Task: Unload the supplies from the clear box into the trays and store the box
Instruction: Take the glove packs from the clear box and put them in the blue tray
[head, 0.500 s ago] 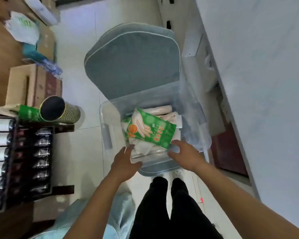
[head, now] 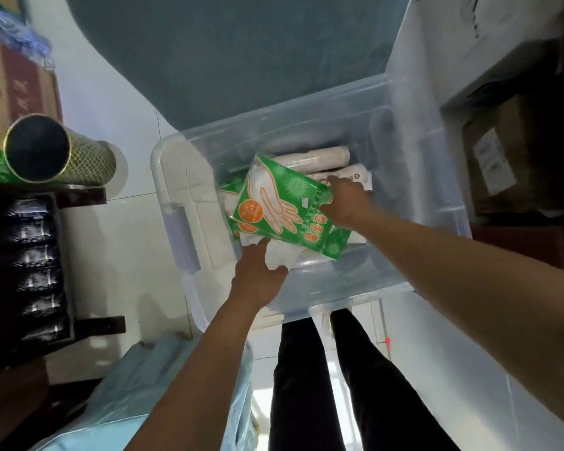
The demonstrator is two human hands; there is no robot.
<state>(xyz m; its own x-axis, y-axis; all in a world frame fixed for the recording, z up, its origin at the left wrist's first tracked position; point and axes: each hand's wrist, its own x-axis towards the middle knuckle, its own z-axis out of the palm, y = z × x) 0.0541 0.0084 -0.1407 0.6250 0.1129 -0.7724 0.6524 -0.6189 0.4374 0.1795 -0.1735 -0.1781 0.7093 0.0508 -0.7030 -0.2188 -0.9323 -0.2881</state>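
Inside the clear box (head: 274,131), my right hand (head: 345,203) grips the green glove pack (head: 284,206); my left hand (head: 258,278) pinches white packaging (head: 280,255). Unloading is starting; next I lift both out.

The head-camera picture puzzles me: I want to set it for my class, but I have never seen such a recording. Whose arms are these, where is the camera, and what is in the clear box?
There is no machine here. The camera sits on a person's head and looks forward and down, so the two bare arms coming in from the bottom are that person's own, with their dark trouser legs below.

In front of them stands a clear box on a pale floor, beside a grey-blue cushion. Inside lie green packets printed with a glove picture, and pale rolls behind them.

The right hand grips the far edge of the top green packet, which is tilted. The left hand holds something white at the packet's near end; what it is I cannot tell.

At the left lies a tube with a gold rim over a dark rack.
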